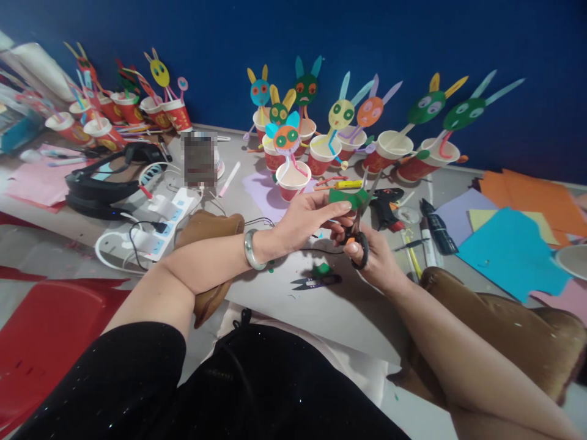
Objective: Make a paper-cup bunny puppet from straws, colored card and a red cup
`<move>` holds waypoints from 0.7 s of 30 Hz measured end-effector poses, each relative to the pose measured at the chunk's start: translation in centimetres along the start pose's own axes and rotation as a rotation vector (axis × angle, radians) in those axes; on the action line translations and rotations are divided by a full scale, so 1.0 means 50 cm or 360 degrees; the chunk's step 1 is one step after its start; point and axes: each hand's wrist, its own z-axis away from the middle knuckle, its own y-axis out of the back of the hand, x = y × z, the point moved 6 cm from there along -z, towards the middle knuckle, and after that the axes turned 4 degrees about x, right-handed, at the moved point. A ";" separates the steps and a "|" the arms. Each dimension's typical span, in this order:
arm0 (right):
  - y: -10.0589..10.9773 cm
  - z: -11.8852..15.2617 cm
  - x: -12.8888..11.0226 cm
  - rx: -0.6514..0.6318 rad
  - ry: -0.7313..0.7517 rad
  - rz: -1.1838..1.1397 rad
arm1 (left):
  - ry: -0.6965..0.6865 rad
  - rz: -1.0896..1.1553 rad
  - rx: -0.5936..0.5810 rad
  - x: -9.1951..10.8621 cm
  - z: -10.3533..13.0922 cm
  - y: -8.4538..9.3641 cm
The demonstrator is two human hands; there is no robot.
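Observation:
A piece of green paper (342, 197) is pinched between the thumb and fingers of my left hand (314, 214), above the table. My right hand (373, 253) grips a pair of scissors (360, 223) by its black handles. The scissor blades point up and away from me, parted, at the right end of the green paper. Whether they are cutting into it I cannot tell. Below my hands, thread snips (316, 282) lie on the table beside a small green paper scrap (323, 267).
Paper cups with paper animal heads (293, 177) stand along the blue wall. A glue gun (387, 208), markers (438, 226) and coloured paper sheets (509, 250) lie to the right. Leftward are a power strip (172, 223), a black headset (101, 183) and a red chair (59, 336).

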 end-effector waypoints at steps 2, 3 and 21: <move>0.001 0.000 0.002 -0.0001 -0.0007 -0.0005 | -0.0013 0.0022 -0.0012 0.001 0.001 -0.001; 0.001 0.000 0.003 -0.0006 -0.0010 -0.0006 | -0.0016 0.0025 -0.0013 0.001 0.001 -0.001; -0.001 -0.001 0.003 -0.0015 0.0011 0.0013 | -0.0047 -0.0007 -0.0012 0.001 0.000 0.002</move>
